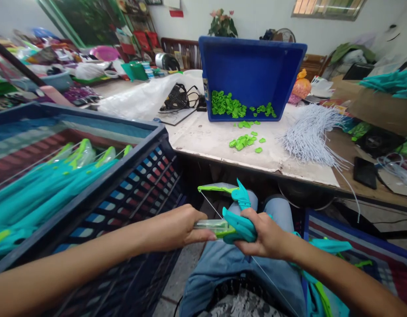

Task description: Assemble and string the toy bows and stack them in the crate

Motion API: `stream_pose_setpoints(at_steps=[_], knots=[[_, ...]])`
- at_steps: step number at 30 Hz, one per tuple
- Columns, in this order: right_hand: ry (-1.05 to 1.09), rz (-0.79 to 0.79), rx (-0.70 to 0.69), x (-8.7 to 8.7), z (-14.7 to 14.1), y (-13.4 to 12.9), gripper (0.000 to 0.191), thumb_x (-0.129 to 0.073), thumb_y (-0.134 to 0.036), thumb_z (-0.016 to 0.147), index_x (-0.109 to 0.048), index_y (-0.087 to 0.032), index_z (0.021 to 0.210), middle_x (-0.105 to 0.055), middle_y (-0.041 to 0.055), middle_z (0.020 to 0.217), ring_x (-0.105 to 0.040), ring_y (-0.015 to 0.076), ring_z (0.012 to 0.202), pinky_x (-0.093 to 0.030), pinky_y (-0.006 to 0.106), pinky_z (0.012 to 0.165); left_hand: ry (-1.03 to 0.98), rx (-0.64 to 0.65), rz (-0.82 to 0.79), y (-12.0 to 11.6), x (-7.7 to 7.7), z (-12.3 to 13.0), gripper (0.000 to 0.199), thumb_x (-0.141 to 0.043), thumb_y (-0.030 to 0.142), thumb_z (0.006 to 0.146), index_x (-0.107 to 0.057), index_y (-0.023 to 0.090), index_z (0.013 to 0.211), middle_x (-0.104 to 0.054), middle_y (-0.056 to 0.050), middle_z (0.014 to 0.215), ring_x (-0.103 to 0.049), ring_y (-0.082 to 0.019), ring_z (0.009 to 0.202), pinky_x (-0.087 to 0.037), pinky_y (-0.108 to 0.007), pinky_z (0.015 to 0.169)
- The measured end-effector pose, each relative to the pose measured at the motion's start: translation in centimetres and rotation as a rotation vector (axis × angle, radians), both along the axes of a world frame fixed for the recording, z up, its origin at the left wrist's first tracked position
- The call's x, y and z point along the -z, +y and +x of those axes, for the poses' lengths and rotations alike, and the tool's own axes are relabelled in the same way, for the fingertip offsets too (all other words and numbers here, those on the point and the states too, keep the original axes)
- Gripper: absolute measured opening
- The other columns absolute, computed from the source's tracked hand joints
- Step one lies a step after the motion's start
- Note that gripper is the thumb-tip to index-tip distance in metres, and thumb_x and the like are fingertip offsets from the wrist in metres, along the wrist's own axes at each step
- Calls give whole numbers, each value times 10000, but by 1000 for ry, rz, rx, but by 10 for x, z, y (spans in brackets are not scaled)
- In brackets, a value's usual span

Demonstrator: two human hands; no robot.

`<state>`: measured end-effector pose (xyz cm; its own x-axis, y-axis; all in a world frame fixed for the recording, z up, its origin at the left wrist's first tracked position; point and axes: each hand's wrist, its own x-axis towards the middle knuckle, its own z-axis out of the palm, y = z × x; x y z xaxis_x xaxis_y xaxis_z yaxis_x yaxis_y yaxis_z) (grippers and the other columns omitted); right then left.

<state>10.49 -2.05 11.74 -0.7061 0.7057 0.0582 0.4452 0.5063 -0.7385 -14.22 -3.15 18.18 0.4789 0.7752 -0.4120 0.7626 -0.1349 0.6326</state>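
Observation:
Above my lap I hold a teal and green toy bow (241, 226) with a thin white string. My left hand (190, 226) is closed around its clear and green limb, thumb below. My right hand (264, 233) grips the teal middle part. The other limb (219, 188), green with a teal joint, sticks out to the left above my hands, and the string runs from its tip behind the teal part. Part of the bow is hidden by my fingers. Similar teal and green bows (58, 180) lie in the crate at my left, and more teal pieces (327, 259) are at my right.
A dark blue slatted crate (163, 176) stands close on the left. On the white table edge (203, 152) are loose green clips (242, 141), a tipped blue bin (252, 66) holding more clips, and a bundle of white strings (310, 134). A phone-like black object (364, 171) lies right.

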Motion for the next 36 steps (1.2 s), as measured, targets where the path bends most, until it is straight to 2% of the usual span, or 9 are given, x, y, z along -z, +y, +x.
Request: stream_pose_setpoints(at_steps=[5, 8, 11, 19, 22, 26, 29, 32, 36], knots=[[-23, -179, -19, -14, -9, 21, 326, -652, -369, 755, -476, -217, 983, -482, -65, 636, -445, 100, 529, -311, 211, 492, -103, 7, -179, 18, 14, -11, 476, -485, 613, 803, -493, 178, 611, -417, 35, 463, -344, -90, 405, -218, -213, 382], [3, -190, 36, -21, -13, 35, 374, -663, -357, 764, -484, -213, 1059, -545, -47, 705, -499, 112, 587, -352, 218, 527, -226, -22, -265, 29, 19, -18, 504, -431, 670, 813, -521, 177, 753, -462, 36, 497, -391, -101, 415, -265, -203, 386], [8, -206, 56, -25, -12, 46, 405, -662, -361, 773, -492, -209, 1108, -568, -41, 724, -534, 119, 605, -374, 223, 534, -290, -64, -242, 36, 23, -20, 495, -463, 652, 814, -534, 169, 895, -510, 34, 568, -443, -107, 461, -317, -195, 412], [23, -359, 85, -25, -4, 58, 440, -655, -352, 786, -459, -210, 1153, -620, -37, 678, -597, 143, 570, -440, 247, 515, -358, -109, -239, 49, 29, -18, 472, -472, 598, 839, -557, 147, 949, -592, 4, 677, -531, -107, 529, -406, -202, 486], [47, -301, 127, -27, -1, 67, 422, -656, -372, 787, -487, -213, 1141, -631, -12, 753, -604, 155, 639, -473, 272, 563, -347, -197, -99, 55, 27, -15, 452, -501, 586, 814, -577, 144, 870, -628, -23, 744, -581, -135, 635, -471, -241, 580], [163, -209, 225, -38, 11, 89, 417, -661, -438, 782, -510, -209, 1095, -614, 12, 828, -612, 169, 692, -510, 292, 589, -320, -519, 511, 53, 19, -8, 382, -543, 512, 797, -607, 160, 931, -674, -60, 938, -611, -189, 855, -501, -304, 780], [257, -314, 341, -49, 20, 105, 472, -664, -470, 777, -465, -213, 1119, -607, 2, 773, -612, 163, 570, -511, 288, 487, -258, -691, 823, 38, 18, -4, 294, -508, 451, 843, -624, 186, 895, -672, -41, 941, -609, -188, 883, -487, -291, 829], [337, -482, 432, -41, 17, 113, 431, -656, -428, 793, -444, -221, 1106, -611, 5, 739, -601, 166, 499, -519, 308, 442, -246, -651, 813, 19, 31, -2, 261, -500, 422, 861, -620, 195, 814, -670, -36, 890, -612, -186, 862, -481, -284, 821], [338, -678, 490, 5, -7, 107, 272, -639, -353, 807, -485, -211, 981, -612, 19, 767, -602, 165, 549, -542, 341, 512, -253, -540, 601, 5, 61, 4, 258, -512, 411, 856, -615, 187, 779, -674, -45, 818, -613, -184, 797, -471, -281, 763]])
